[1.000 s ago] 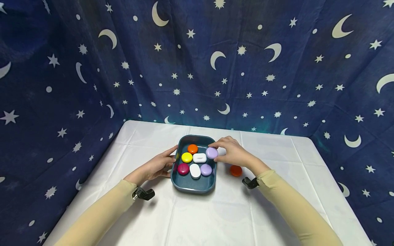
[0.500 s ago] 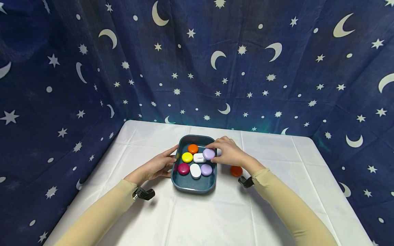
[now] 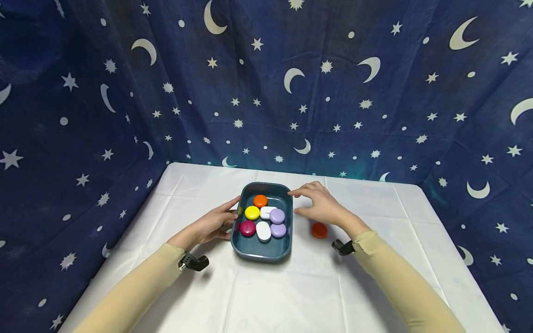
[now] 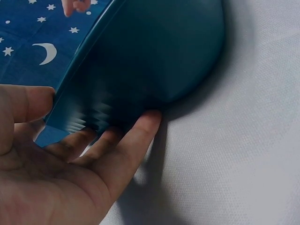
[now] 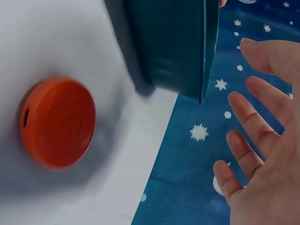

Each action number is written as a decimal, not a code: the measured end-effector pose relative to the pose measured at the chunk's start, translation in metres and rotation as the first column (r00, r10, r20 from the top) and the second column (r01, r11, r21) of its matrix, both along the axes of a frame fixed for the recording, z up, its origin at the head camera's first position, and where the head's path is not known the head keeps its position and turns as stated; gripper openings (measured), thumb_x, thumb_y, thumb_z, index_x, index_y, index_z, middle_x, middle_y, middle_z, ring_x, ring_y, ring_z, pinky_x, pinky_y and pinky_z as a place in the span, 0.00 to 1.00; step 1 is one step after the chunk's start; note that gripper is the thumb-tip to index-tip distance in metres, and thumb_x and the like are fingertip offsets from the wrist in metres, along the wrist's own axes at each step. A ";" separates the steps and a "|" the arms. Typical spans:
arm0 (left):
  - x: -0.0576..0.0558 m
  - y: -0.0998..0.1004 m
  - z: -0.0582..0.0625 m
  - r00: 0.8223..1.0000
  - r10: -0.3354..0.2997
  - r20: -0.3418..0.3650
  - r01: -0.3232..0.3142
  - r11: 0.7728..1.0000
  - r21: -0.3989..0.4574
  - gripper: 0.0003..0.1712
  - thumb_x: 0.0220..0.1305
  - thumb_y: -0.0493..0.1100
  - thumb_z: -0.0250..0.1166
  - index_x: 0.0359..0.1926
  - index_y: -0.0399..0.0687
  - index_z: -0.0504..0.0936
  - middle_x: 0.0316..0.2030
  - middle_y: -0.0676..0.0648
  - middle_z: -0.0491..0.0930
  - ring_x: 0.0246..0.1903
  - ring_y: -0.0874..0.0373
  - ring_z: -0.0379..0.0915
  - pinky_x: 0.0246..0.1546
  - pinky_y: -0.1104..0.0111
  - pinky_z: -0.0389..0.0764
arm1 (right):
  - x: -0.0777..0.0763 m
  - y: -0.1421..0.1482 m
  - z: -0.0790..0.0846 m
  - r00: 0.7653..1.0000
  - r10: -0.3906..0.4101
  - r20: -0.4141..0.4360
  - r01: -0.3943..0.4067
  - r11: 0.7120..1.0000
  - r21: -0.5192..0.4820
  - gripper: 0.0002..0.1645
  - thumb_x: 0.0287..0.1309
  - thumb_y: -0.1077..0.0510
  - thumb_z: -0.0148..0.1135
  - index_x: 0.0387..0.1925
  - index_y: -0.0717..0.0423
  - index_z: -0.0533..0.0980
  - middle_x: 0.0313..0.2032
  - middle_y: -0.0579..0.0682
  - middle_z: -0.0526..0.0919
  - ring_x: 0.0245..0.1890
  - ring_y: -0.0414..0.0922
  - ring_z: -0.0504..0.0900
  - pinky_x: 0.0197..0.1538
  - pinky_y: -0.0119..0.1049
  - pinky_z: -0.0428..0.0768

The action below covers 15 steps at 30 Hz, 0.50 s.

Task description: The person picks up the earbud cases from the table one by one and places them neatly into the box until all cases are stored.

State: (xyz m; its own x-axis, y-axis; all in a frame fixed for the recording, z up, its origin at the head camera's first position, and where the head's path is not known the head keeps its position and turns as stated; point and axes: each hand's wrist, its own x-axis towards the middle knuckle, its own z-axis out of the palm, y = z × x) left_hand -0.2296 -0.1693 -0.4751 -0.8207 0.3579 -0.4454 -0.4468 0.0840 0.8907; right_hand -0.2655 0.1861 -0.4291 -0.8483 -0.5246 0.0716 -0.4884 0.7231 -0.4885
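In the head view a dark teal tray (image 3: 261, 256) holds several glossy rounded pieces. They are an orange disc (image 3: 260, 200), a yellow disc (image 3: 252, 213), a crimson disc (image 3: 247, 228), two white oblong pieces, one being the nearer white piece (image 3: 263, 231), and two lilac discs. The upper lilac disc (image 3: 276, 216) overlaps the farther white piece (image 3: 266, 212) and the lower lilac disc (image 3: 278, 231). My left hand (image 4: 89, 159) rests its extended fingers against the tray's side, thumb at the rim. Just beyond the right rim, my right hand (image 3: 319, 206) has spread fingers and holds nothing.
A red-orange disc (image 3: 319, 230) lies on the white-covered table (image 3: 287, 296), right of the tray; the right wrist view shows a small dark slot in its edge. Dark blue curtains (image 3: 266, 92) with moons and stars surround the table's back and sides.
My right hand has carried a lilac disc left and let it go in the tray, partly over the white piece. The hand has then drawn back to the right. My left hand has stayed put.
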 end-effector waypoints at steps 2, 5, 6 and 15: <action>0.000 0.000 0.000 1.000 0.001 0.000 -0.001 1.000 -0.002 0.38 0.77 0.40 0.52 0.81 0.72 0.54 0.74 0.35 0.56 0.62 0.42 0.70 0.44 0.50 0.84 | 0.000 0.006 0.000 1.000 -0.006 -0.004 0.006 1.000 -0.013 0.31 0.59 0.46 0.71 0.65 0.40 0.79 0.52 0.43 0.80 0.63 0.48 0.64 0.67 0.56 0.61; 0.000 -0.001 0.000 1.000 0.001 -0.001 -0.001 1.000 -0.006 0.38 0.77 0.40 0.52 0.81 0.73 0.54 0.74 0.35 0.55 0.61 0.42 0.71 0.43 0.51 0.84 | 0.001 0.016 -0.001 1.000 -0.017 -0.007 0.017 0.999 -0.030 0.31 0.59 0.47 0.71 0.65 0.40 0.78 0.53 0.45 0.80 0.63 0.48 0.64 0.67 0.56 0.61; 0.000 -0.001 0.000 1.000 0.002 -0.002 -0.002 1.000 -0.008 0.38 0.77 0.40 0.52 0.81 0.73 0.54 0.74 0.35 0.55 0.61 0.42 0.71 0.43 0.51 0.84 | 0.002 0.019 -0.002 1.000 -0.021 -0.008 0.021 0.999 -0.033 0.31 0.59 0.47 0.71 0.65 0.40 0.78 0.53 0.45 0.80 0.63 0.48 0.64 0.67 0.56 0.61; 0.001 0.000 0.001 1.000 -0.003 0.001 0.003 1.000 -0.007 0.38 0.77 0.40 0.51 0.81 0.72 0.53 0.73 0.35 0.57 0.60 0.43 0.72 0.43 0.52 0.84 | 0.007 0.038 -0.006 0.999 -0.037 0.005 0.037 0.998 -0.040 0.31 0.60 0.48 0.72 0.65 0.38 0.78 0.55 0.45 0.80 0.63 0.49 0.65 0.67 0.57 0.59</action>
State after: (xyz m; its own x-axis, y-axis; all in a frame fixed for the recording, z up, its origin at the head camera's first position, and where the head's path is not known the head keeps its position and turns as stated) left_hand -0.2288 -0.1695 -0.4737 -0.8193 0.3572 -0.4485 -0.4471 0.0917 0.8898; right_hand -0.2581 0.2242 -0.4347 -0.8674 -0.4897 0.0887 -0.4597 0.7202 -0.5196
